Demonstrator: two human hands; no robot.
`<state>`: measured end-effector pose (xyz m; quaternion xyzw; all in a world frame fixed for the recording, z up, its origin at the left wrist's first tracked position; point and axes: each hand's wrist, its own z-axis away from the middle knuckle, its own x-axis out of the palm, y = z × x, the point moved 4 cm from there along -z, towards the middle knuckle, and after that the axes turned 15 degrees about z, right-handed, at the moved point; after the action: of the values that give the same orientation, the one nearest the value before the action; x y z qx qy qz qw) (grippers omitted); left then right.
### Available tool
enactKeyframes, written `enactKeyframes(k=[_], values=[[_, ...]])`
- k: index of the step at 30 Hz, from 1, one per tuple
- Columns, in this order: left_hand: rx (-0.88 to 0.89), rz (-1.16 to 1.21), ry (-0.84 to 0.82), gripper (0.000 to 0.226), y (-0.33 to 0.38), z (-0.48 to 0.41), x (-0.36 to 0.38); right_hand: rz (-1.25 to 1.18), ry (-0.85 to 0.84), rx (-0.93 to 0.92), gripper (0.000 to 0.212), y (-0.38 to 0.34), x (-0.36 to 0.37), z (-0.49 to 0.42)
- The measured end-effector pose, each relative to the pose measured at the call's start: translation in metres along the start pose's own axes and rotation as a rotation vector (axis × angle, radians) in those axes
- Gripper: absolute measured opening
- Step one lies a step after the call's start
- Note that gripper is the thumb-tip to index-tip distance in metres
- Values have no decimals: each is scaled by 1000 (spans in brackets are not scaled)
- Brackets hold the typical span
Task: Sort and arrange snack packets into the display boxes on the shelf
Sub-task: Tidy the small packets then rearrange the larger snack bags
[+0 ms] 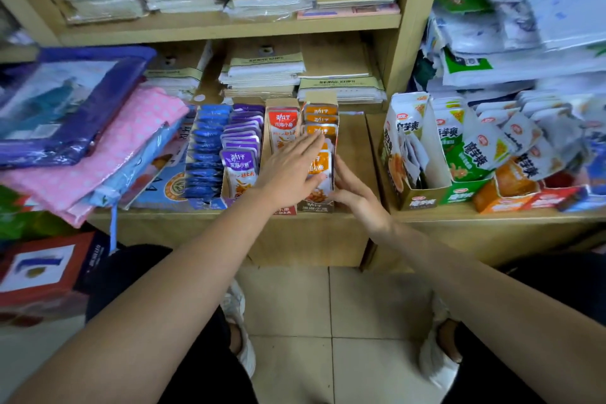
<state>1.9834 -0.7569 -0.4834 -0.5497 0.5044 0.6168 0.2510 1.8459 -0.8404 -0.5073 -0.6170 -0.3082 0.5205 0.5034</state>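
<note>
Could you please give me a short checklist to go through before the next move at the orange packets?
1. Left hand flat on the orange foil snack packets: ok.
2. Right hand touching the right wall of their brown cardboard display box: ok.
3. Front orange packets upright: cannot tell, the hand covers them.
4. Purple foil packets in a tidy row: ok.
5. Red foil packets filling their box: cannot tell, mostly hidden.

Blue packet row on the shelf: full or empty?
Full: blue packets stand packed front to back, with no visible gaps.
</note>
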Motion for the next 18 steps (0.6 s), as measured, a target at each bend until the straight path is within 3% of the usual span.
enactKeyframes(k=[4,10,15,18], values=[[-24,50,-88,79,5,-2,-8,68,-70,87,76,9,-3,18],[-14,156,14,73,23,27,-32,371,19,93,72,0,-28,55],[26,128,168,48,41,46,-46,525,271,-16,34,-9,-62,89],[-55,114,97,54,42,33,-44,554,330,-27,26,-4,-75,96]])
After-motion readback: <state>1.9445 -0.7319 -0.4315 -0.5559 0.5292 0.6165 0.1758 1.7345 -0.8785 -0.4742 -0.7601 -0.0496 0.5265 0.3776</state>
